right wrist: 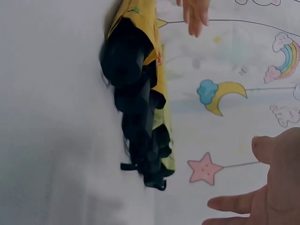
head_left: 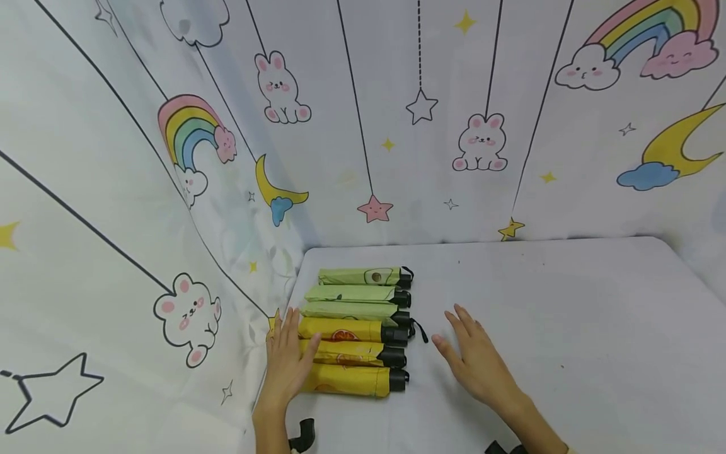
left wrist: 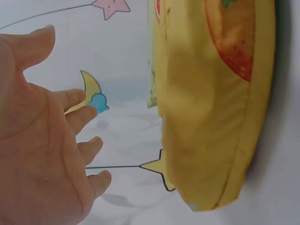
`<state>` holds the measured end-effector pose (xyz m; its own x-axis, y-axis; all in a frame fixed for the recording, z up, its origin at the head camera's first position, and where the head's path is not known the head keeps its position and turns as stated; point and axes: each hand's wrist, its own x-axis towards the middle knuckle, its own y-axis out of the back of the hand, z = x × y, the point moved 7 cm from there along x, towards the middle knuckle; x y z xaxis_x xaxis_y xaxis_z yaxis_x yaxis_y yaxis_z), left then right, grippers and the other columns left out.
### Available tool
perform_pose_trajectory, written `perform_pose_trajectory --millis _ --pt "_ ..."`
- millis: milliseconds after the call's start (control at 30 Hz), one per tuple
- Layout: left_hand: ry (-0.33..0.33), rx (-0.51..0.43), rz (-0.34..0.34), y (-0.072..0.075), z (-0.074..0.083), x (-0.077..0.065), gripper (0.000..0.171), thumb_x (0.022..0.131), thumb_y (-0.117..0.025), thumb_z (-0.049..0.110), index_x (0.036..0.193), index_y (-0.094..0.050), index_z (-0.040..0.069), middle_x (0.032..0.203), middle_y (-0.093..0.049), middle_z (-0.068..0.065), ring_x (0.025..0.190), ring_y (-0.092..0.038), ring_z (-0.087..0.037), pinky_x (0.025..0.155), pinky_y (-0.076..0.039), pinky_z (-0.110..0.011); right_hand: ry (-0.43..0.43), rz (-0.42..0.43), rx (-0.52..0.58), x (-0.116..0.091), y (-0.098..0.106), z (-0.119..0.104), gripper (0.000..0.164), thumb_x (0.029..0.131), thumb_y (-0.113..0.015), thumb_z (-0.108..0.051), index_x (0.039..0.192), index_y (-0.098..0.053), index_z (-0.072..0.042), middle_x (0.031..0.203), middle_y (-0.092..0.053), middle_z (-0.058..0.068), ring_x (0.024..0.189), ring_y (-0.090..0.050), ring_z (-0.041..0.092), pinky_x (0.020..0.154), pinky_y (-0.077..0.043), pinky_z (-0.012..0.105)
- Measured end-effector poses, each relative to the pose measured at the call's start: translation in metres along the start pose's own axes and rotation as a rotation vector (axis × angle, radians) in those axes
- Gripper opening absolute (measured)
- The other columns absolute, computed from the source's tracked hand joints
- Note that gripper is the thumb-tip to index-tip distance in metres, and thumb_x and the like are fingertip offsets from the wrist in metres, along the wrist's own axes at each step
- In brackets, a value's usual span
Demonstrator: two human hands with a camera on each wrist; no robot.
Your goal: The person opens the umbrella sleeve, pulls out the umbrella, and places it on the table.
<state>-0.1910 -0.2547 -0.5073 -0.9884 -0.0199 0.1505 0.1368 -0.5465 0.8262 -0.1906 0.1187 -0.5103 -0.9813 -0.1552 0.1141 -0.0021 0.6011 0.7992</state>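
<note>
Folded umbrellas lie side by side in a column on the white table. Nearest are three yellow umbrellas (head_left: 351,380) with orange-slice prints; beyond them lie three green umbrellas (head_left: 348,294), the farthest showing an avocado print. Their black handles (right wrist: 124,61) all point right. My left hand (head_left: 285,362) hovers at the left ends of the yellow umbrellas, fingers straight and spread; the left wrist view shows a gap between its palm and the closest umbrella (left wrist: 211,117). To the right of the handles, my right hand (head_left: 476,362) hangs over the table, fingers extended, holding nothing.
A white cloth (head_left: 397,151) printed with rabbits, stars and rainbows hangs behind the table and along its left side. The white table (head_left: 595,328) stretches to the right. Black pieces (head_left: 305,435) show beside both wrists at the bottom edge.
</note>
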Motion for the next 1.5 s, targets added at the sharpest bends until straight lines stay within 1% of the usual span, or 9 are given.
perform_pose_trajectory --millis 267,367,500,733,967,1133,1200,1333,1500 --pt "0.056 -0.097 -0.009 -0.002 -0.013 -0.015 0.079 0.110 -0.044 0.052 0.169 -0.009 0.013 0.174 -0.011 -0.016 0.157 0.000 -0.050 0.121 -0.007 -0.072 -0.024 -0.010 0.033 -0.006 -0.018 -0.010 0.079 0.105 -0.042 -0.066 0.157 -0.044 -0.006 0.167 -0.032 0.020 0.148 -0.035 0.051 0.114 -0.033 0.071" --pt "0.081 -0.163 -0.012 -0.001 -0.014 -0.020 0.078 0.110 -0.046 0.048 0.169 -0.008 0.013 0.173 -0.011 -0.020 0.156 -0.002 -0.051 0.121 -0.008 -0.073 -0.037 -0.020 0.052 -0.008 -0.024 -0.013 0.084 0.103 -0.041 -0.071 0.156 -0.046 -0.006 0.165 -0.036 0.020 0.147 -0.039 0.047 0.113 -0.037 0.069" --pt "0.119 -0.247 -0.018 -0.001 -0.017 -0.025 0.078 0.111 -0.048 0.042 0.168 -0.008 0.008 0.172 -0.009 -0.025 0.156 -0.004 -0.052 0.120 -0.008 -0.074 -0.057 -0.035 0.072 -0.010 -0.029 -0.015 0.090 0.100 -0.039 -0.076 0.155 -0.048 -0.006 0.163 -0.039 0.021 0.146 -0.041 0.046 0.114 -0.037 0.067" --pt "0.228 -0.280 -0.026 -0.008 -0.028 -0.033 0.083 0.111 -0.046 0.045 0.166 -0.004 0.000 0.170 -0.005 -0.031 0.156 -0.007 -0.052 0.122 -0.011 -0.071 -0.073 -0.038 0.097 -0.010 -0.033 -0.019 0.086 0.100 -0.044 -0.073 0.150 -0.053 -0.004 0.157 -0.047 0.021 0.143 -0.045 0.045 0.114 -0.038 0.065" --pt "0.331 -0.374 0.018 -0.009 -0.036 -0.038 0.082 0.111 -0.047 0.041 0.164 -0.005 -0.005 0.167 -0.008 -0.036 0.154 -0.012 -0.054 0.122 -0.015 -0.070 -0.084 -0.046 0.143 -0.013 -0.041 -0.024 0.076 0.101 -0.054 -0.066 0.146 -0.058 -0.005 0.149 -0.056 0.017 0.138 -0.052 0.041 0.113 -0.042 0.061" --pt "0.367 -0.376 0.071 -0.008 -0.042 -0.041 0.073 0.111 -0.050 0.028 0.162 -0.012 -0.008 0.164 -0.018 -0.038 0.152 -0.018 -0.054 0.121 -0.018 -0.068 -0.102 -0.027 0.172 -0.016 -0.050 -0.027 0.063 0.098 -0.066 -0.057 0.136 -0.066 -0.007 0.137 -0.066 0.013 0.129 -0.061 0.037 0.106 -0.049 0.057" --pt "0.382 -0.374 0.090 -0.008 -0.043 -0.043 0.071 0.110 -0.050 0.023 0.162 -0.012 -0.009 0.161 -0.023 -0.039 0.149 -0.023 -0.056 0.120 -0.022 -0.068 -0.102 -0.017 0.177 -0.017 -0.055 -0.028 0.058 0.097 -0.070 -0.053 0.132 -0.068 -0.008 0.132 -0.069 0.011 0.124 -0.064 0.035 0.104 -0.052 0.055" --pt "0.415 -0.456 0.130 -0.011 -0.049 -0.046 0.071 0.109 -0.048 0.013 0.162 -0.005 -0.008 0.157 -0.029 -0.041 0.145 -0.032 -0.058 0.117 -0.030 -0.067 -0.093 -0.023 0.178 -0.018 -0.063 -0.031 0.051 0.096 -0.074 -0.048 0.128 -0.071 -0.008 0.123 -0.073 0.008 0.115 -0.069 0.031 0.098 -0.055 0.053" --pt "0.453 -0.501 0.162 -0.014 -0.057 -0.051 0.069 0.109 -0.043 0.006 0.162 -0.001 -0.007 0.152 -0.038 -0.038 0.138 -0.046 -0.053 0.110 -0.043 -0.063 -0.082 -0.055 0.174 -0.018 -0.069 -0.035 0.045 0.096 -0.076 -0.043 0.124 -0.073 -0.007 0.119 -0.074 0.007 0.112 -0.070 0.030 0.098 -0.055 0.053"
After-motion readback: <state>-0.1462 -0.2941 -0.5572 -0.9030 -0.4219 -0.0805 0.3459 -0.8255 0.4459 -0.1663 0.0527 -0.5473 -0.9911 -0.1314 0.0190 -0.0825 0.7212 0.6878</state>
